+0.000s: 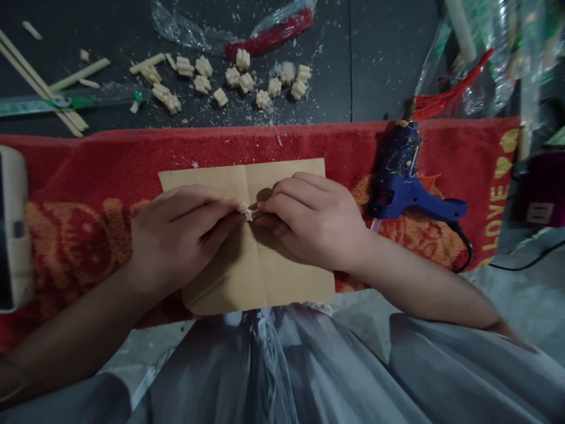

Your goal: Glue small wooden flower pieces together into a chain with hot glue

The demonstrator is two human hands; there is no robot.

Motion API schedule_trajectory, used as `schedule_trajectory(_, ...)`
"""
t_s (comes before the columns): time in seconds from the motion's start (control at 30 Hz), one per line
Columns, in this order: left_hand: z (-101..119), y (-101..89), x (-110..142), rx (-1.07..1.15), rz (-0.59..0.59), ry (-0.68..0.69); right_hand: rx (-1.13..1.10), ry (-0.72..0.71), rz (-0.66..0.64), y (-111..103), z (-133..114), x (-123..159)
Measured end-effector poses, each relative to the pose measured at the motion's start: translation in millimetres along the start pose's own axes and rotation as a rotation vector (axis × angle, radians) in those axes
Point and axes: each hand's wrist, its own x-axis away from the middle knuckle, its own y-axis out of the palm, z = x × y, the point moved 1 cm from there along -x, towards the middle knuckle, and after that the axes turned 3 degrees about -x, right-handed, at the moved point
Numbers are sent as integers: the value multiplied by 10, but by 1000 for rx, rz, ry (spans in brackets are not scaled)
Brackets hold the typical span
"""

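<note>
Between the fingertips of both hands is a small cluster of short pale sticks [246,211], with its rough cut ends showing. My left hand [183,227] pinches it from the left, thumb and index finger pressed together. On the other side my right hand [311,215] is closed, its fingertips at the cluster's right edge; the fingers cover much of that side. Under both hands lies a creased tan sheet of card [291,291]. Several similar pale stick clusters [246,82] sit on the dark table beyond.
A red towel [220,144] runs along the table edge beneath the card. A blue glue gun [404,182] with a cord rests at right, near a red tassel [454,88]. Long thin sticks [42,82] lie far left, red-and-clear plastic wrap [273,35] at the back.
</note>
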Motion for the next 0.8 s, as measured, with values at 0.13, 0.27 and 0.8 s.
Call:
schedule_trajectory(0.13, 2, 29, 20, -12, -26, -17, 1, 11, -8, 7, 1, 4)
schedule_trajectory(0.27, 23, 13, 9, -28, -33, -28, -5, -18, 22, -8, 11, -2)
schedule_trajectory(0.8, -15, -119, -89, 25, -154, -24, -37, 23, 23, 7, 15, 17)
